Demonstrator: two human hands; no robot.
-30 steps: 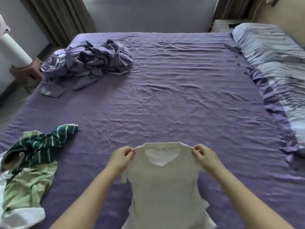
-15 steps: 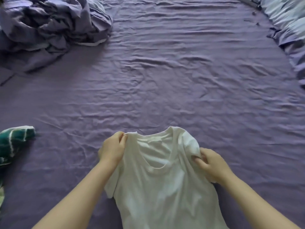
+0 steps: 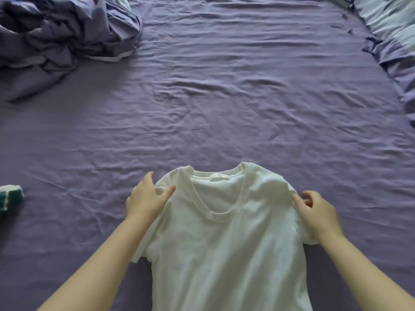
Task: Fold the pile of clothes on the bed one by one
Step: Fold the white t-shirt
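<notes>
Wrinkled purple bed sheet (image 3: pixel 224 97) fills view, striped pillows (image 3: pixel 390 25) top rt

The shirt (image 3: pixel 224 239) lies on the bed (image 3: pixel 224 108) right in front of you. The pile of clothes (image 3: pixel 60 34) sits far back on your left.

T-shirt (image 3: pixel 226 239) is seen as plain white, no print; bed sheet (image 3: pixel 224 104) is plain purple w/ creases. Crumpled bedding (image 3: pixel 60 34) at far left is shown in purple and grey-lilac w/ a pale edge. Garment (image 3: pixel 10 197) at left edge is dark green w/ white stripes; pillows (image 3: pixel 390 25) are pale blue-grey over purple trim
</notes>
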